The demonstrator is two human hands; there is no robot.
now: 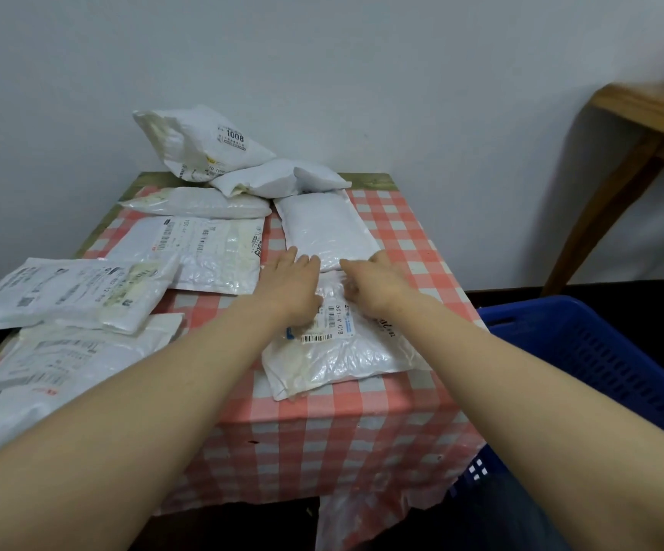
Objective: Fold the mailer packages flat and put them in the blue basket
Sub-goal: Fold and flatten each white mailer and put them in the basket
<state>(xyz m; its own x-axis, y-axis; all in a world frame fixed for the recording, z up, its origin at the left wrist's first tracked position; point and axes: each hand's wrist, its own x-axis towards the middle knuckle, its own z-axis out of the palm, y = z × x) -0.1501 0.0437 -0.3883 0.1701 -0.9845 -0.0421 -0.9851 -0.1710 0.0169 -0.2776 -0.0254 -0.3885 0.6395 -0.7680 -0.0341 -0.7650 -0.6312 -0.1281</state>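
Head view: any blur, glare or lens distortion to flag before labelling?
Head view: wide-angle bend at the edges, forearms stretched large; soft overall, so most label print is unreadable except "1008" on the puffed mailer; mild sheen on the mailer under the left hand and right hand; even lighting; blue basket cropped at right.

Both hands lay on a white mailer (pixel 334 347) on the checked tablecloth (pixel 362 431), the left hand (pixel 288 286) flat and the right hand (pixel 374 282) with fingers bent. More mailers (pixel 203 248) lay left of the hands, and a blue basket (pixel 600 351) stood to their right.
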